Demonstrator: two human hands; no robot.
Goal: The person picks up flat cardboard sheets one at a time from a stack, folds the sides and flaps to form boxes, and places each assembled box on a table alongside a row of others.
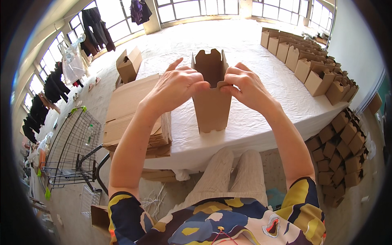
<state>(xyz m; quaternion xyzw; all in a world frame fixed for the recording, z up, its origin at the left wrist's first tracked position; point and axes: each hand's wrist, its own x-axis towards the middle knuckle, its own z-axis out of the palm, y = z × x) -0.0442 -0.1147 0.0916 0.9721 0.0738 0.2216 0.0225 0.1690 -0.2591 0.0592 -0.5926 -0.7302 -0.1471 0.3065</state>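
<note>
Strong daylight floods in from the tall glass windows (196, 10) along the top of the frame, overexposing them; fisheye bending and dark vignetting ring the edges.

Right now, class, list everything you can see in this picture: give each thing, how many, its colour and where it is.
Tall brown cardboard box: one, upright on the table, open top, held at its top flaps by both hands.
White-covered table: one, centre.
Stack of flat brown cardboard sheets: one, on the table's left end.
Finished brown cardboard boxes: many, rows at the table's far right.
Brown boxes on the floor: many, piled right of the table.
Black wire cart: one, floor, left.
Dark clothes: several, hanging by the windows.
Left hand: one, on the near flap.
Right hand: one, on the same flap.
</note>
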